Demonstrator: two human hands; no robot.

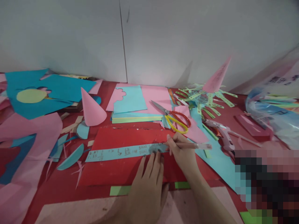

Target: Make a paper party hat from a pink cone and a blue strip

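Note:
A light blue paper strip [105,155] with handwritten marks along it lies across a red board [114,174]. My left hand [147,183] is flat with its fingers stretched, the fingertips resting on the strip's lower edge. In my right hand [181,155] is a pen [198,146], pinched between thumb and fingers, its tip at the right part of the strip. Just beyond that hand, scissors [168,117] with one red and one yellow handle lie across pink paper. Part of the strip's right end is hidden behind my right hand.
Behind the board, a pink paper cone [92,110] stands left of stacked coloured sheets [137,119]. Another pink cone [217,77] rises among green strips at back right. A glue gun [224,133] and plastic bag [268,102] lie right; paper scraps [72,158] lie left.

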